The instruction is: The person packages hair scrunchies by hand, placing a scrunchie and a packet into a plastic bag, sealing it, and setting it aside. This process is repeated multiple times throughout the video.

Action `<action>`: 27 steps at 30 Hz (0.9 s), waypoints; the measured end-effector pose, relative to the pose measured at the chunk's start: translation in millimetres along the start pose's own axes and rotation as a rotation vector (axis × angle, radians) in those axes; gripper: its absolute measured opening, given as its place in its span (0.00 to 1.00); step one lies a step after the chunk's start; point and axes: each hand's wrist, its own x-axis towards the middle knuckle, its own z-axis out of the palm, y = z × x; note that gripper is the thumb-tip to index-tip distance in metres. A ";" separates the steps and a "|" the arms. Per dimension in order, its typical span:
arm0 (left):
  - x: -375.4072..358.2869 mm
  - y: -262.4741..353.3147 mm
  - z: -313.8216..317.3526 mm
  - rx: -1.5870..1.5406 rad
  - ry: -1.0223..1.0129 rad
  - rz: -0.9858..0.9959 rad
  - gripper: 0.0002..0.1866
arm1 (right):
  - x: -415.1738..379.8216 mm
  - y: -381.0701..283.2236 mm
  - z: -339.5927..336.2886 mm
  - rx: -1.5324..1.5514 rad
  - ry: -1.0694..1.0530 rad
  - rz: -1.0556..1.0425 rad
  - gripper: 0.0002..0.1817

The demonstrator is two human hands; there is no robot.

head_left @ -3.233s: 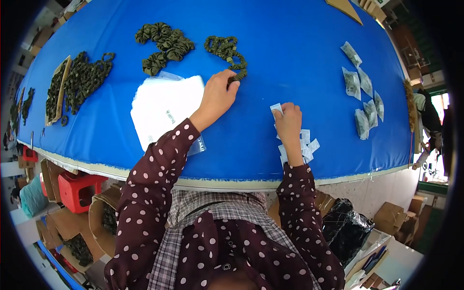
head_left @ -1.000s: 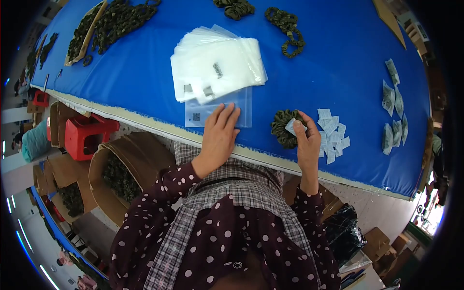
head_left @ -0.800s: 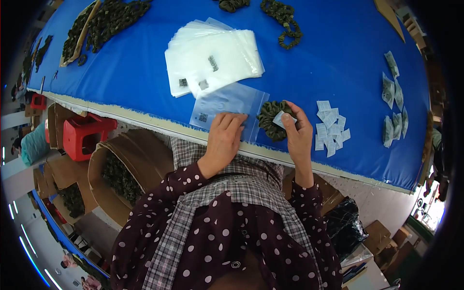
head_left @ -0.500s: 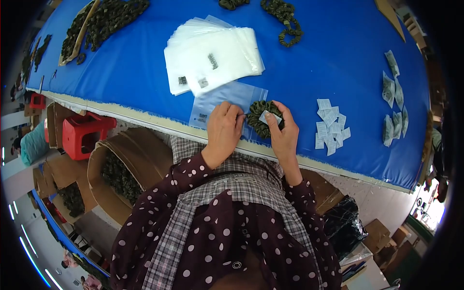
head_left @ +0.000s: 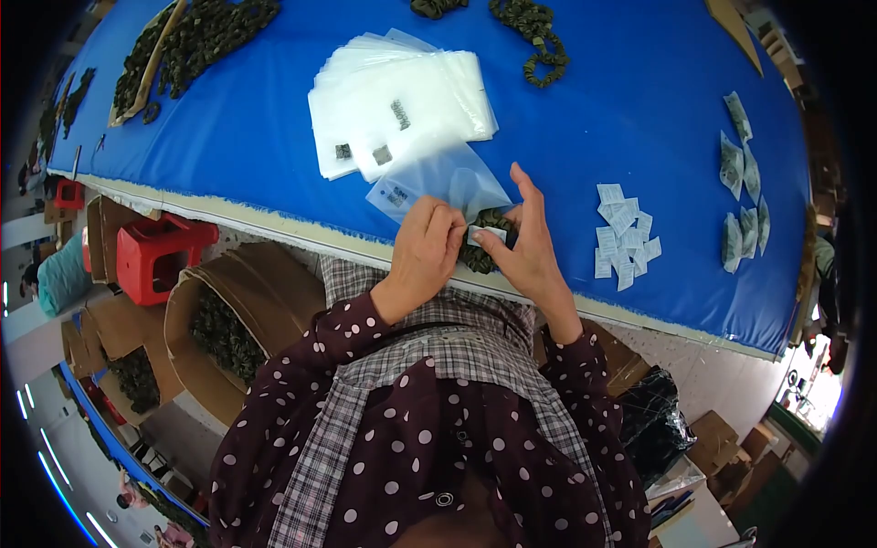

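Observation:
At the table's front edge, my left hand (head_left: 425,248) is closed in a pinch at the mouth of a clear plastic bag (head_left: 457,173). The bag is lifted and creased, with a small printed mark on its left part. My right hand (head_left: 537,260) grips a dark green scrunchie (head_left: 479,261) against the bag's opening, thumb pressed on a small white label (head_left: 475,237) lying over it. The index finger of that hand points up and away. Part of the scrunchie is hidden behind the fingers.
Behind my hands lies a fanned stack of plastic bags (head_left: 416,96). Loose white labels (head_left: 624,233) are to the right, with filled bags (head_left: 751,173) beyond. More scrunchies (head_left: 215,44) lie far left and others (head_left: 541,46) at the back. A red stool (head_left: 160,256) and cardboard box (head_left: 233,274) stand below.
My right hand has moved left, bringing the scrunchie and label to the bag's mouth. The bag, flat before, is now raised and bent. The right index finger has lifted off the scrunchie.

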 end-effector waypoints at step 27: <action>3.7 31.1 33.0 -0.225 -0.036 -0.340 0.28 | 1.7 -0.2 -12.1 0.320 0.299 0.336 0.33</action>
